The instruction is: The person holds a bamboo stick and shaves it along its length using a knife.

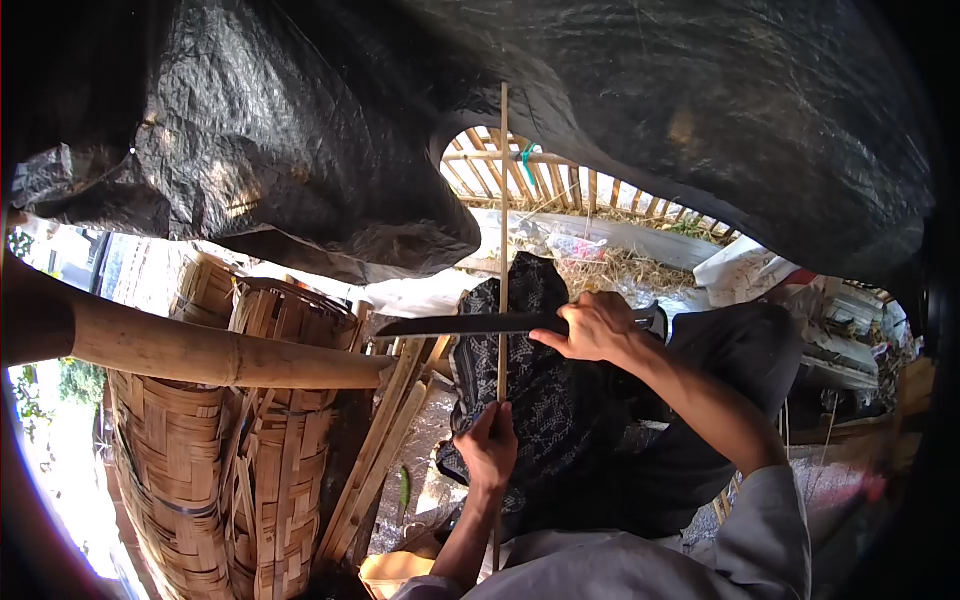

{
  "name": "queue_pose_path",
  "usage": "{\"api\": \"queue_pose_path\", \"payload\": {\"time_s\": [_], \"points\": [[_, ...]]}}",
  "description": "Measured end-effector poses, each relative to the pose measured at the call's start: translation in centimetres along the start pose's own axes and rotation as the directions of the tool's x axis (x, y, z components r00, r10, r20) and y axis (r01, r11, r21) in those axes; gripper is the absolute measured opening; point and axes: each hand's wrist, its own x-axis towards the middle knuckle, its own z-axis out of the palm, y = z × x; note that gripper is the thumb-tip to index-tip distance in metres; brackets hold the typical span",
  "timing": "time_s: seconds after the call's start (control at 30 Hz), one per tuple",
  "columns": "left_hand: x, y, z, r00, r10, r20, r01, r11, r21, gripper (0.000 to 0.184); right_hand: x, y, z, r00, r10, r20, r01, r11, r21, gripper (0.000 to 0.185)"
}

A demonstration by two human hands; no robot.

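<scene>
A long, thin bamboo strip (pixel 503 220) runs upright through the middle of the head view. My left hand (pixel 487 445) is closed around its lower part, thumb towards the top. In my right hand (pixel 598 328) is a machete (pixel 450 326) with a dark blade, gripped at the handle end. The blade lies level and crosses the strip above my left hand, seeming to touch it. Beneath both hands a dark patterned cloth (pixel 520 400) covers part of my lap.
Tall woven bamboo baskets (pixel 170 440) stand at the left, beside leaning bamboo slats (pixel 375 460). A thick bamboo pole (pixel 220 350) juts in from the left. Black plastic sheeting (pixel 700 110) hangs low overhead. Beyond it is a bamboo slat fence (pixel 560 180).
</scene>
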Motion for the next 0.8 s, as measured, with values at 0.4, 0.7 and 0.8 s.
{"api": "queue_pose_path", "payload": {"time_s": [0.4, 0.7, 0.8], "points": [[-1.0, 0.0, -0.3, 0.985, 0.139, -0.1, -0.138, 0.99, 0.014, 0.009, -2.0, -2.2, -0.2, 0.976, -0.103, 0.192, 0.101, 0.995, 0.022, 0.073], [-0.9, 0.9, -0.5, 0.998, 0.06, 0.001, -0.06, 0.997, 0.046, 0.01, -1.1, -1.3, -1.3, 0.943, 0.043, 0.329, -0.105, 0.979, 0.172, 0.069], [-1.2, 0.4, -0.4, 0.99, 0.126, -0.063, -0.126, 0.992, 0.001, 0.01, -4.4, -3.9, 0.0, 0.961, -0.253, 0.11, 0.239, 0.963, 0.128, 0.067]]}}
